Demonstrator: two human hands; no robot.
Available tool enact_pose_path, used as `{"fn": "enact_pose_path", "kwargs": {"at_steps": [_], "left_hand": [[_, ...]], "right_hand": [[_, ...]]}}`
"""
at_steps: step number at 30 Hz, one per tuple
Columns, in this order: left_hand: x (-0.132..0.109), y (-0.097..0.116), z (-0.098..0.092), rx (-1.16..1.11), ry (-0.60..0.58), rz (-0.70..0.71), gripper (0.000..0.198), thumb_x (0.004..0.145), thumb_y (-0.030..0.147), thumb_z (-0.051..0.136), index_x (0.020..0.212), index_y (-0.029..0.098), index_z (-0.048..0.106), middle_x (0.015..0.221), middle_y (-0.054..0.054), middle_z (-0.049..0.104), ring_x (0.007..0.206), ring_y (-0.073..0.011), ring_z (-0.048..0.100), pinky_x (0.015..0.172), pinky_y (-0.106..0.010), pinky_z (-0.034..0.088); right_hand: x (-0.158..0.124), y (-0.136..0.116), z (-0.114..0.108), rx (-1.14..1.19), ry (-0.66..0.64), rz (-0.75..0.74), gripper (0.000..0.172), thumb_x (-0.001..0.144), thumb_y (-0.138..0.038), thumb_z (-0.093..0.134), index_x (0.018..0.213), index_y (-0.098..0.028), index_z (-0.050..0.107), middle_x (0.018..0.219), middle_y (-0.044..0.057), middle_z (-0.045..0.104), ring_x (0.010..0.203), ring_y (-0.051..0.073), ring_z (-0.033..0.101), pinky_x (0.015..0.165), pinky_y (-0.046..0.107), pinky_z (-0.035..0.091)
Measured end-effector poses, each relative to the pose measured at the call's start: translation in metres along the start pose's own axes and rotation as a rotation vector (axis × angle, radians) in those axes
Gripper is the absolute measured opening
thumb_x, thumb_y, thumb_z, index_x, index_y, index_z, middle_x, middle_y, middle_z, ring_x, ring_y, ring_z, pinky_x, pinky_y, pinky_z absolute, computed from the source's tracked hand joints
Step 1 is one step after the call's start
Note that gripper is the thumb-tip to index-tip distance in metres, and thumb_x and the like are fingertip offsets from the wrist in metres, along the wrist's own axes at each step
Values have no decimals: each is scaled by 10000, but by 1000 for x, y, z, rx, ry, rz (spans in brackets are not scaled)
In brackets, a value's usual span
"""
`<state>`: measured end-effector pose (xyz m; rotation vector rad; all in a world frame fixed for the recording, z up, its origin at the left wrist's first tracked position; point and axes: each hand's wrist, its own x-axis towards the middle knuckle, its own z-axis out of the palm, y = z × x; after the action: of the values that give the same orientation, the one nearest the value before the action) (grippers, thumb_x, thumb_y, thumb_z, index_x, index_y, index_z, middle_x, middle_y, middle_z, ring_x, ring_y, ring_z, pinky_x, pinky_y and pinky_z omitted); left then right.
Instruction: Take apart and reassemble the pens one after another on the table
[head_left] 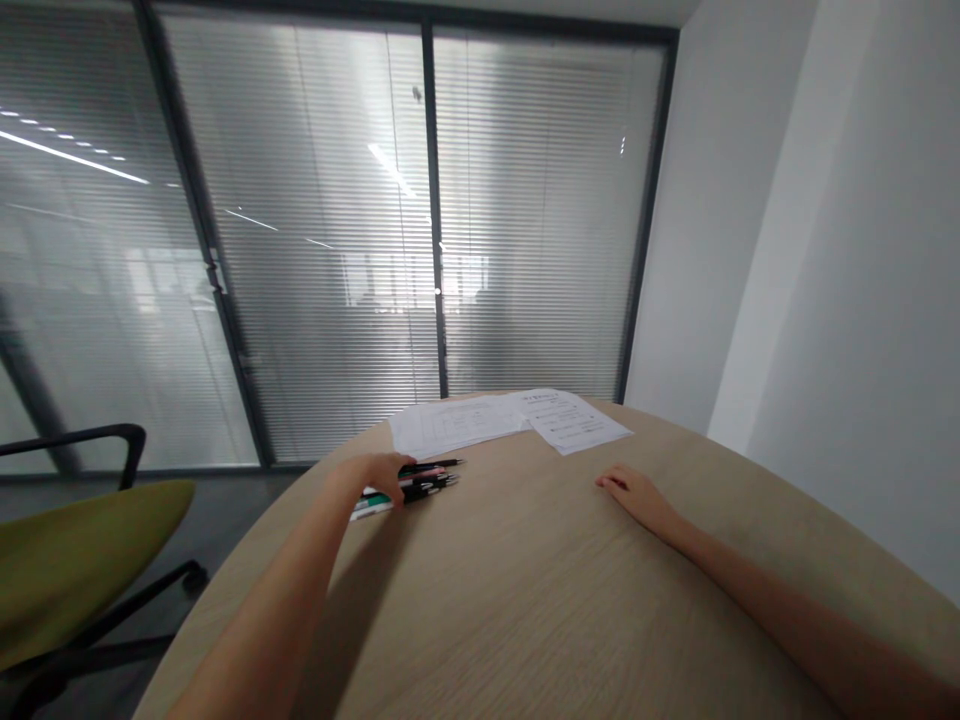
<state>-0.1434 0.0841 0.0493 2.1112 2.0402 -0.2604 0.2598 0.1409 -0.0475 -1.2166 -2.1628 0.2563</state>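
On the left part of the wooden table point(510, 580) lies a bunch of several pens point(431, 485), mostly black, with some green, white and pinkish parts. My left hand point(379, 476) reaches over them from the left, its thumb on the near side and its fingers on the far side, closed around the bunch. The pens' tips point right, and my palm covers part of their barrels. My right hand point(628, 490) rests on the tabletop to the right, fingers curled together, with nothing visible in it.
Printed paper sheets point(465, 422) lie overlapping near the table's far edge, beyond both hands. A green chair point(90, 560) with black armrests stands at the left. Behind the table is a glass partition point(322, 250) with blinds, and a white wall point(847, 330) rises at the right.
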Motion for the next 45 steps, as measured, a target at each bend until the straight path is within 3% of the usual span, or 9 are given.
{"fn": "enact_pose_path", "kwargs": {"at_steps": [4, 7, 11, 15, 18, 22, 34, 41, 45], "left_hand": [[-2, 3, -3, -3, 22, -4, 881, 403, 347, 648, 1222, 175, 375, 1248, -126, 424, 1112, -289, 401, 890, -326, 331], [-6, 9, -9, 6, 50, 15, 836, 401, 364, 657, 1185, 188, 427, 1217, -121, 459, 1076, -286, 435, 853, -310, 363], [-10, 20, -15, 33, 80, 42, 542, 403, 315, 651, 934, 215, 611, 1054, -82, 573, 914, -277, 530, 710, -301, 430], [-7, 29, -13, 38, 78, 52, 164, 409, 229, 626, 571, 212, 639, 667, 1, 640, 687, -221, 571, 586, -266, 430], [-5, 31, -9, 25, 93, 43, 80, 389, 202, 624, 465, 207, 597, 485, 43, 582, 571, -188, 548, 521, -245, 411], [-5, 33, -8, 11, 132, 47, 85, 358, 180, 630, 415, 197, 569, 431, 48, 546, 539, -182, 535, 507, -243, 401], [-15, 41, -24, -9, 202, 31, 69, 420, 192, 580, 476, 204, 618, 463, 24, 581, 533, -177, 541, 491, -236, 393], [-43, 62, -60, -54, 399, 100, 171, 550, 241, 520, 681, 191, 618, 677, -1, 620, 661, -169, 555, 565, -225, 396], [-51, 81, -66, -233, 543, 236, 233, 658, 353, 469, 770, 176, 571, 754, -5, 610, 691, -148, 553, 600, -226, 409]], "right_hand": [[0, 0, 0, 0, 3, 0, 233, 767, -225, 364, 699, -189, 584, 788, 60, 592, 789, 176, 535, 757, 315, 401], [-1, 0, 0, -3, 3, 4, 230, 769, -243, 370, 684, -188, 576, 762, 59, 583, 772, 180, 531, 745, 319, 404], [-1, -1, 0, -1, -1, 1, 227, 767, -241, 371, 693, -178, 576, 772, 65, 582, 783, 181, 529, 747, 317, 402], [0, -2, -1, 5, -5, -3, 229, 769, -239, 371, 703, -175, 581, 786, 69, 587, 791, 180, 531, 750, 316, 401], [0, -2, -2, 10, -7, -9, 218, 767, -241, 382, 696, -188, 582, 777, 57, 588, 782, 175, 533, 746, 311, 404], [0, -3, -2, 13, -4, -11, 212, 759, -234, 391, 687, -189, 585, 785, 62, 588, 788, 177, 532, 753, 311, 400], [-1, -2, -1, 7, -5, -6, 220, 757, -215, 381, 700, -183, 591, 788, 60, 588, 791, 173, 534, 749, 300, 398], [1, -1, 0, -4, -2, 6, 211, 763, -222, 397, 684, -177, 587, 772, 61, 580, 773, 177, 530, 732, 309, 400], [1, -3, 0, 2, 1, 7, 200, 763, -198, 400, 690, -174, 585, 784, 65, 581, 777, 170, 526, 745, 306, 397]]}}
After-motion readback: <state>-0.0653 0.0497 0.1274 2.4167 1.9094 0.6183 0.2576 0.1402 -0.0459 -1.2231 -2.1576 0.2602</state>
